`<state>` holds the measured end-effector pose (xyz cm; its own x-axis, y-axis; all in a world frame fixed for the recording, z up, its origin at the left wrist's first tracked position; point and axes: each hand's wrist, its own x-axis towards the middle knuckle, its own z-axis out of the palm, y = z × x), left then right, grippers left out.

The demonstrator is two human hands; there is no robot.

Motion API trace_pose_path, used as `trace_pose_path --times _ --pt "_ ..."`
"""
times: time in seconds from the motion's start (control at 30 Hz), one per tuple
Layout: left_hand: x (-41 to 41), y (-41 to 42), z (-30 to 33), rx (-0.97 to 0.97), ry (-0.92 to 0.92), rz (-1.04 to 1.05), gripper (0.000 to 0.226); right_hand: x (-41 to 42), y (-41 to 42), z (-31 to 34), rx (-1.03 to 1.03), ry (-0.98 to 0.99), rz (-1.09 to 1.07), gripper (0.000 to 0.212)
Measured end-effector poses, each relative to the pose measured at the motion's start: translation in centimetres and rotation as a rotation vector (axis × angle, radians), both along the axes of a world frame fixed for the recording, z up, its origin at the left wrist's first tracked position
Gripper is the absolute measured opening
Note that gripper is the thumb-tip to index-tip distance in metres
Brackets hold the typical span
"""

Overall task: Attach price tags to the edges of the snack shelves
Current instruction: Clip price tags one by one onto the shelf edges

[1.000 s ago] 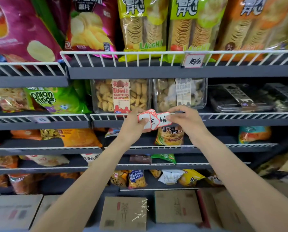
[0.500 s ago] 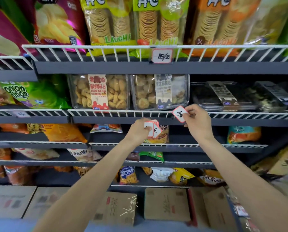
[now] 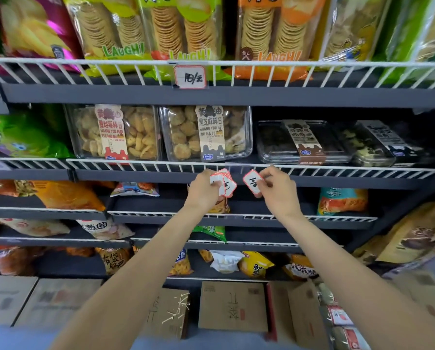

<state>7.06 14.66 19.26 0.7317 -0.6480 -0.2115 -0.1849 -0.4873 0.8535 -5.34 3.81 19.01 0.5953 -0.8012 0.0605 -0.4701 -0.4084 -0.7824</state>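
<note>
1. Right hand (image 3: 277, 192) pinches a red-bordered white price tag (image 3: 253, 182) just below the white wire shelf rail (image 3: 337, 170).
2. Left hand (image 3: 203, 189) grips a fanned stack of matching tags (image 3: 225, 184).
3. Clear plastic cookie tubs (image 3: 206, 132) sit directly behind the rail.

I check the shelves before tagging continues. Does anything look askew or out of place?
Nothing is spilled or damaged. The white red-edged price tag on the top white wire rail hangs slightly tilted. The single tag pinched in the right hand is not yet attached.

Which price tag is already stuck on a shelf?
The tag on the top shelf's white wire edge. The others are held in the hands.
</note>
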Motion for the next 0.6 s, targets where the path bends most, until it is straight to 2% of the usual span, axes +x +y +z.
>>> trace_pose_path --times 0.23,0.43,0.6 --pt "0.4 -1.5 -0.5 -0.023 0.108 -0.045 0.044 0.6 -0.6 0.3 -0.088 -0.018 -0.007 0.013" --pt "0.4 -1.3 -0.3 -0.001 0.108 -0.120 0.021 0.9 -1.3 0.5 -0.298 -0.037 0.046 0.020" --pt "0.3 -0.8 0.1 0.071 -0.055 -0.200 0.045 1.1 -1.7 0.8 -0.480 -0.068 0.097 0.024"
